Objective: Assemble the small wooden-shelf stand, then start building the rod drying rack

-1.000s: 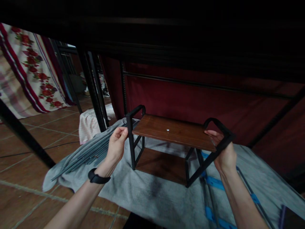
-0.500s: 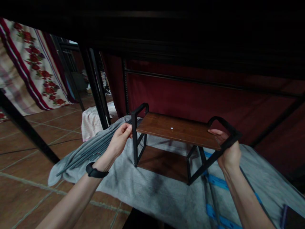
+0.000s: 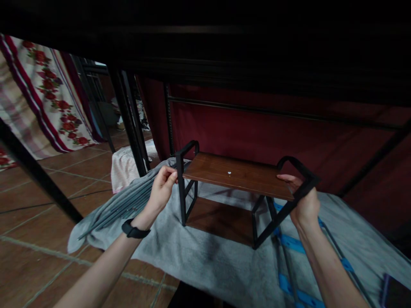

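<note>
Two-tier wooden shelf (image 3: 239,174), centre — between both hands | left hand (image 3: 163,188): fingertips together at black post (image 3: 181,192), pinch unclear | right hand (image 3: 305,207): clasps slanted side frame (image 3: 284,213) | blanket (image 3: 199,256), lower middle — carries rods (image 3: 131,199)

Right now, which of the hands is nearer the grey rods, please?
Left: the left hand is beside the grey rods; the right hand is across the shelf.

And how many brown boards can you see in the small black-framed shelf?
2: the upper board between the black side frames, and the lower board beneath it.
</note>
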`<state>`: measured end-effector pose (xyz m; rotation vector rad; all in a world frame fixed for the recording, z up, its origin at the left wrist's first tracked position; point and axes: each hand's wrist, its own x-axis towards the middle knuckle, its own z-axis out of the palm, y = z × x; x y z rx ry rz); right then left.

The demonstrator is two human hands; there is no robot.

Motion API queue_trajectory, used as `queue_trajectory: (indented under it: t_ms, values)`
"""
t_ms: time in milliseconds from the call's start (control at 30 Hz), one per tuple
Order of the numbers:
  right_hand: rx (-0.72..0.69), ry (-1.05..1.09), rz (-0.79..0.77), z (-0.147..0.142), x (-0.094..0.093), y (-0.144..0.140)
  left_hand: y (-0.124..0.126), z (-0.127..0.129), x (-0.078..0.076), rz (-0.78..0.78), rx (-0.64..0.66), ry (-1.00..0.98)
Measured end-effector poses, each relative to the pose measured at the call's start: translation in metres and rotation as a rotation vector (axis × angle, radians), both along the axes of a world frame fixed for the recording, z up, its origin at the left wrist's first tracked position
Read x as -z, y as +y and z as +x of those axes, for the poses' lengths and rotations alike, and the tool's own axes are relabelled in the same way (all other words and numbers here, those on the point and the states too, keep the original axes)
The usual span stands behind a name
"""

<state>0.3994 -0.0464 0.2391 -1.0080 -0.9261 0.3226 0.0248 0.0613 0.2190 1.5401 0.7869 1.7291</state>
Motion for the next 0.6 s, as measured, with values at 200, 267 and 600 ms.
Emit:
queue_trajectory:
  t_ms: [200, 267, 600]
  values:
    - [0.004, -0.012, 0.013, -0.0048, -0.0019, -0.0020, 0.0016, -0.0004, 0.0021, 0.065, 0.012, -0.040]
    - [0.011, -0.013, 0.009, -0.0057, -0.0026, -0.0026, 0.0031, -0.0014, 0.0031, 0.068, 0.027, -0.056]
    - [0.014, -0.002, -0.010, -0.0002, -0.0010, -0.0023, 0.0057, -0.0058, 0.0065, -0.109, 0.131, -0.075]
